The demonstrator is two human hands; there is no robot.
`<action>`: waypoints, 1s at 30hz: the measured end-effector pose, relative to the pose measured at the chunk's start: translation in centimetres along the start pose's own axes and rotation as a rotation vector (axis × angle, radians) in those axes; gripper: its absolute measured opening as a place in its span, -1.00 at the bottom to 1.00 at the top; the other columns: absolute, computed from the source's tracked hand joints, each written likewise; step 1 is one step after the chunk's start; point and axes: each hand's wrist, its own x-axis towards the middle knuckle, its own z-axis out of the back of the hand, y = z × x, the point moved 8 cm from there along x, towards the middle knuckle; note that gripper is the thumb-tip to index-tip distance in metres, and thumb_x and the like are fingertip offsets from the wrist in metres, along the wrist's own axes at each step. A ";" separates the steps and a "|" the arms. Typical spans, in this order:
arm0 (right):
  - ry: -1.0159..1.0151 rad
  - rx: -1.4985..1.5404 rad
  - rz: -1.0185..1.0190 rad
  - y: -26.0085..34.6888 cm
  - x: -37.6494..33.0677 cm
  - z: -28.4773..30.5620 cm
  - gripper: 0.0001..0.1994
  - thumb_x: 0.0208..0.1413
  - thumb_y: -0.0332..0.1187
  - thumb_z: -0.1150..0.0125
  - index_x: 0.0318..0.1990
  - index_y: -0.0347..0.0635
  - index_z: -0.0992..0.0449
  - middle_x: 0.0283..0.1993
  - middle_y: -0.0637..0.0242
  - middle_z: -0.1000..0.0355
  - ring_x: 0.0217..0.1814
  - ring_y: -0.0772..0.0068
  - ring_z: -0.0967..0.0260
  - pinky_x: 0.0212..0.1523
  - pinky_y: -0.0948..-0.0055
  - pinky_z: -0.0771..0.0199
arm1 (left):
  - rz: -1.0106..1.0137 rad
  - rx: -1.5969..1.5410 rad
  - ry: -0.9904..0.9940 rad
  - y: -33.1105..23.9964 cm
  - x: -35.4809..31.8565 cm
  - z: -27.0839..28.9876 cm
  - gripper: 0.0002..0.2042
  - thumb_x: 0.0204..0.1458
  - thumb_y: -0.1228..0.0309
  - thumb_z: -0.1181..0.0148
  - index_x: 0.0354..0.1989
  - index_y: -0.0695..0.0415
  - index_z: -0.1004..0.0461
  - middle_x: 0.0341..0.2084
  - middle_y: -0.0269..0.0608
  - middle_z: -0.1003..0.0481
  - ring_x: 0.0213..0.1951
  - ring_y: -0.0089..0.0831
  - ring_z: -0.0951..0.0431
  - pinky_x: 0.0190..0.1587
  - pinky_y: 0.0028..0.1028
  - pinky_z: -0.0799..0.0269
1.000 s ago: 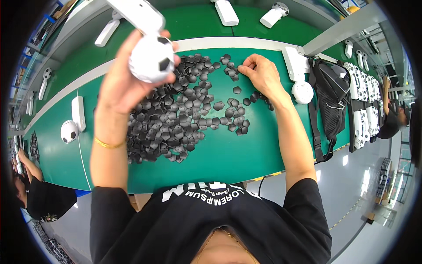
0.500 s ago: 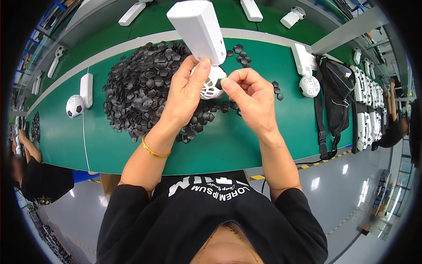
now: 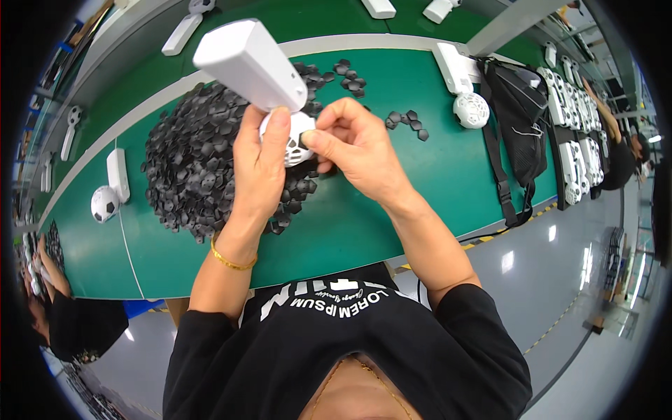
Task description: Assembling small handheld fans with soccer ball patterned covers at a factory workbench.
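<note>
My left hand (image 3: 259,157) is closed around the neck of a white plastic device with a blocky body (image 3: 252,66) and a round, football-like ball end (image 3: 297,150). The body points up and away to the left, and the ball has open, cut-out holes. My right hand (image 3: 360,150) is closed at the ball's right side, its thumb tip against a small black pentagon piece (image 3: 306,138) at the ball's surface. Whether the piece is seated in a hole, I cannot tell. Beneath and left of my hands lies a large pile of black pentagon pieces (image 3: 189,154).
A white device with black patches (image 3: 105,203) lies on the green table (image 3: 336,241) at the left. Another device (image 3: 470,110), its ball without patches, lies at the right beside a black bag (image 3: 518,119). Racked white devices (image 3: 574,164) stand beyond. A co-worker (image 3: 84,322) is at far left.
The view has shifted, and the device and both hands appear farther left. My right thumb and the black piece have come from the ball's right edge onto its face.
</note>
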 end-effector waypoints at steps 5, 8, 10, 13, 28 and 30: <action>0.018 0.068 -0.008 -0.6 -0.2 1.1 -0.81 0.09 -0.40 -0.29 -0.27 -0.20 -0.36 -0.35 0.40 -0.43 -0.40 0.73 -0.35 -0.49 0.69 -0.40 | 0.069 -0.065 0.059 0.3 0.0 -0.9 -0.61 0.25 0.18 0.02 0.02 0.30 -0.31 -0.26 -0.24 -0.45 -0.30 -0.62 -0.45 -0.25 -0.61 -0.40; -0.043 -0.204 0.034 -0.3 -0.3 3.3 -0.83 0.07 -0.40 -0.30 -0.26 -0.23 -0.45 -0.35 0.42 -0.46 -0.35 0.71 -0.36 -0.42 0.65 -0.41 | 0.127 -0.140 0.089 0.7 0.1 -1.1 -0.63 0.26 0.19 0.06 0.03 0.27 -0.29 -0.27 -0.23 -0.46 -0.34 -0.55 -0.52 -0.34 -0.54 -0.53; -0.267 -0.553 0.229 1.4 -1.7 7.0 -0.85 0.05 -0.41 -0.29 -0.25 -0.24 -0.52 -0.34 0.43 -0.48 -0.32 0.69 -0.36 -0.33 0.61 -0.41 | 0.159 -0.204 0.048 0.6 0.0 -0.8 -0.64 0.27 0.20 0.08 0.04 0.25 -0.29 -0.27 -0.22 -0.47 -0.34 -0.51 -0.56 -0.38 -0.48 -0.59; -0.540 -0.761 0.271 2.2 -4.9 13.8 -0.83 0.04 -0.43 -0.29 -0.21 -0.27 -0.53 -0.33 0.41 -0.48 -0.32 0.64 -0.35 -0.29 0.59 -0.39 | 0.152 -0.241 0.065 0.7 0.6 -0.4 -0.63 0.28 0.17 0.13 0.04 0.23 -0.28 -0.29 -0.21 -0.47 -0.32 -0.48 -0.58 -0.40 -0.42 -0.63; -0.343 -0.835 0.040 3.0 -5.2 13.4 -0.91 0.07 -0.45 -0.25 -0.33 -0.26 -0.47 -0.52 0.44 -0.38 -0.50 0.68 -0.26 -0.48 0.63 -0.27 | 0.295 -0.333 0.078 1.8 -0.2 -1.4 -0.59 0.25 0.11 0.06 0.01 0.26 -0.33 -0.30 -0.19 -0.50 -0.33 -0.47 -0.58 -0.40 -0.41 -0.61; -0.311 -0.323 0.013 2.3 -5.0 10.5 -0.91 0.11 -0.44 -0.23 -0.34 -0.23 -0.46 -0.51 0.44 -0.41 -0.51 0.70 -0.29 -0.50 0.68 -0.28 | 0.303 -0.322 0.078 1.9 -0.4 -1.6 -0.59 0.25 0.11 0.05 0.01 0.24 -0.33 -0.29 -0.23 -0.49 -0.31 -0.52 -0.56 -0.35 -0.47 -0.57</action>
